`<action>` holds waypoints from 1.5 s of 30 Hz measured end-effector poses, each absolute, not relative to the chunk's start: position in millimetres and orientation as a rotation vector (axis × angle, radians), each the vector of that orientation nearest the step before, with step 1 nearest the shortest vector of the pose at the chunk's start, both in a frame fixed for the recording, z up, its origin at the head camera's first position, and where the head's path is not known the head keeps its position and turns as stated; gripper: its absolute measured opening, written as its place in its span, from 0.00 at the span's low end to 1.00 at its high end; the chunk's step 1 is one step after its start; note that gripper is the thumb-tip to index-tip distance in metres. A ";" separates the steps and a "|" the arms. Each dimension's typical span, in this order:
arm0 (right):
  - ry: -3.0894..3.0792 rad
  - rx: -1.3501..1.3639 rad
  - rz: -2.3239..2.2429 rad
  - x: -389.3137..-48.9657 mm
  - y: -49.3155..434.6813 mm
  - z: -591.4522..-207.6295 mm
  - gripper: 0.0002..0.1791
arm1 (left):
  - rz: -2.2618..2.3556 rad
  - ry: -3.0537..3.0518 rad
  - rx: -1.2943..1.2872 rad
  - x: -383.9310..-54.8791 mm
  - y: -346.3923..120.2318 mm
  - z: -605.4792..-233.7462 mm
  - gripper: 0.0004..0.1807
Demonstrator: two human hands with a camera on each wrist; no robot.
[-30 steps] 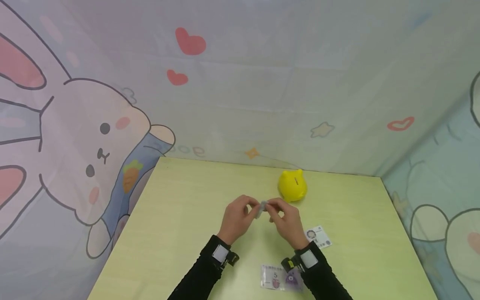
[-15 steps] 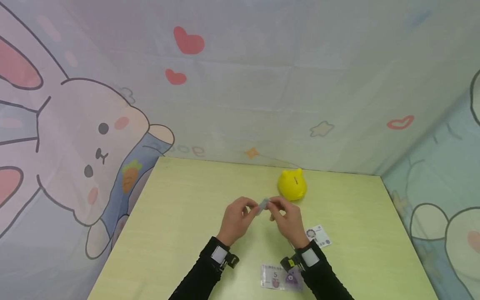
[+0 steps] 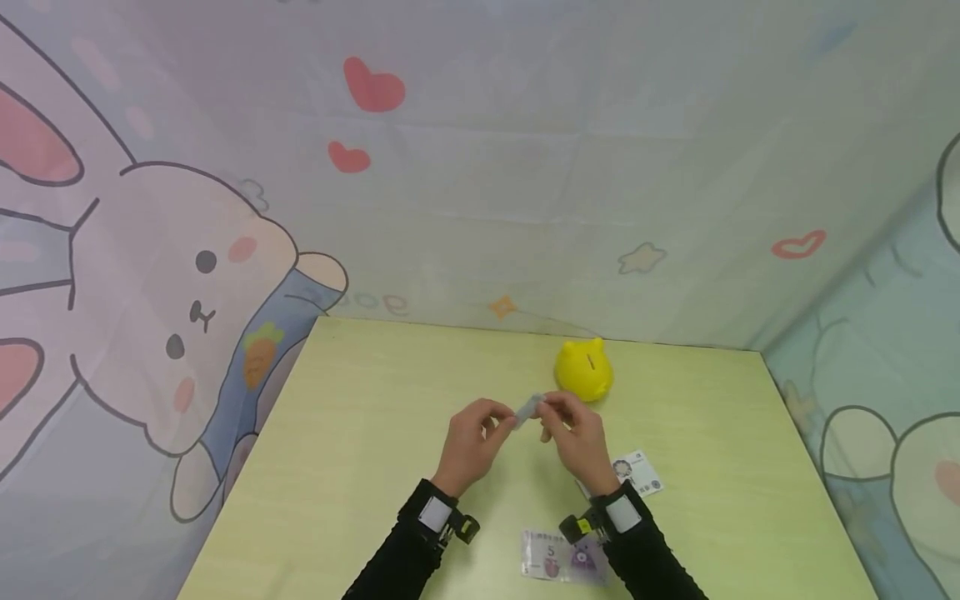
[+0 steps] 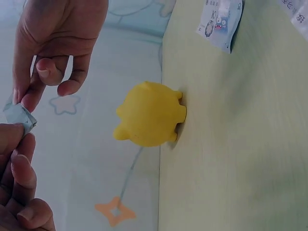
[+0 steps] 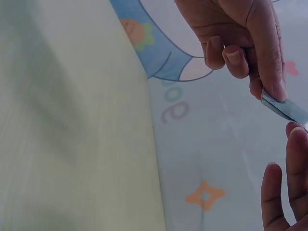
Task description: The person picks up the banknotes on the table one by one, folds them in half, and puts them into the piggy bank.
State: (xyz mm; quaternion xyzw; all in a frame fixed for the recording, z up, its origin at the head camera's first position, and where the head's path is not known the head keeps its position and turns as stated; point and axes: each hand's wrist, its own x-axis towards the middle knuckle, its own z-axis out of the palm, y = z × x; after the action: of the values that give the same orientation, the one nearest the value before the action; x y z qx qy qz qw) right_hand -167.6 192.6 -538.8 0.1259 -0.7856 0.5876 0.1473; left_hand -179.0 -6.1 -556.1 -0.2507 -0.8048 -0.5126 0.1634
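Observation:
Above the table, my left hand [image 3: 469, 443] and right hand [image 3: 582, 440] pinch opposite ends of a small folded banknote [image 3: 528, 407]. In the left wrist view the pale blue-green folded banknote [image 4: 20, 117] sits between both sets of fingertips, its layers showing at one corner. The right wrist view shows it as a narrow flat strip [image 5: 284, 107], with the left thumb [image 5: 273, 79] pressed on one end. Just beyond the right hand stands a yellow pig-shaped piggy bank [image 3: 585, 369], its dark slot facing up.
A white play banknote [image 3: 636, 473] lies partly behind the right wrist. Nearer the front, a purple banknote [image 3: 551, 556] marked 5 is partly covered by the right wrist camera. The pale yellow table [image 3: 360, 433] ends at a printed cloth backdrop [image 3: 487, 200].
The right hand has shifted slightly up and right while the left has dropped a little. More of the folded banknote shows between them, tilted up to the right. The piggy bank stays put.

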 end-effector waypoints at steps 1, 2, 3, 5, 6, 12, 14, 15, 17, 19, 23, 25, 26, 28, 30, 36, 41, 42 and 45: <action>-2.262 0.353 1.714 -167.9 192.8 -538.5 0.06 | -1.466 -2.298 -0.713 -179.0 -6.0 -555.5 0.04; -2.265 0.340 1.738 -168.3 193.2 -538.8 0.06 | -1.471 -2.298 -0.710 -178.9 -5.8 -555.1 0.04; -2.268 0.325 1.762 -168.9 193.6 -539.2 0.07 | -1.477 -2.298 -0.704 -178.7 -5.4 -554.8 0.04; -2.277 0.291 1.816 -170.2 194.8 -540.2 0.08 | -1.497 -2.301 -0.701 -178.3 -5.1 -554.6 0.05; -2.285 0.274 1.839 -170.9 195.6 -540.9 0.08 | -1.506 -2.304 -0.706 -178.5 -5.1 -555.4 0.05; -2.330 0.256 1.919 -169.3 200.0 -542.5 0.08 | -1.599 -2.384 -0.721 -181.7 -7.2 -556.4 0.05; -2.338 0.269 1.937 -168.3 200.8 -542.3 0.08 | -1.639 -2.419 -0.721 -183.8 -8.3 -555.2 0.06; -2.341 0.274 1.945 -167.8 201.1 -542.1 0.09 | -1.661 -2.436 -0.724 -185.1 -8.8 -554.5 0.06; -2.344 0.279 1.953 -166.5 203.6 -541.9 0.09 | -1.701 -2.466 -0.736 -188.1 -7.6 -553.9 0.07; -2.349 0.271 1.946 -166.0 206.5 -542.9 0.09 | -1.749 -2.491 -0.753 -191.7 -6.0 -554.1 0.07; -2.366 0.259 1.832 -168.6 215.1 -548.0 0.08 | -1.793 -2.521 -0.785 -202.9 1.2 -561.0 0.07; -2.363 0.267 1.749 -171.7 220.9 -550.3 0.07 | -1.791 -2.525 -0.799 -210.5 7.7 -566.8 0.07; -2.360 0.272 1.707 -174.1 224.5 -551.5 0.07 | -1.785 -2.523 -0.803 -214.6 11.6 -570.0 0.08; -2.348 0.277 1.639 -179.7 232.7 -553.4 0.07 | -1.770 -2.522 -0.792 -222.6 20.1 -575.8 0.09; -2.333 0.275 1.576 -186.3 242.0 -553.7 0.07 | -1.754 -2.516 -0.754 -229.8 28.7 -580.2 0.10; -2.304 0.224 1.358 -210.7 268.0 -551.5 0.06 | -1.623 -2.524 -0.583 -249.1 48.7 -584.7 0.20; -2.359 0.176 1.172 -228.5 281.5 -549.0 0.07 | -1.473 -2.629 -0.506 -265.9 68.9 -589.0 0.33; -2.376 0.162 1.138 -231.5 283.7 -549.1 0.07 | -1.445 -2.656 -0.503 -269.0 73.3 -590.6 0.36; -2.409 0.117 1.050 -238.5 288.5 -548.9 0.08 | -1.371 -2.726 -0.510 -278.0 87.4 -595.9 0.42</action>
State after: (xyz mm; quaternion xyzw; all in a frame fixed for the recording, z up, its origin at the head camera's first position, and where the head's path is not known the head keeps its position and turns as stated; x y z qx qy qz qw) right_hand -238.5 288.5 -548.9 0.0431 -0.8860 0.3862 0.2527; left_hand -278.0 87.4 -595.9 -0.1647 -0.8809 -0.4430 0.0239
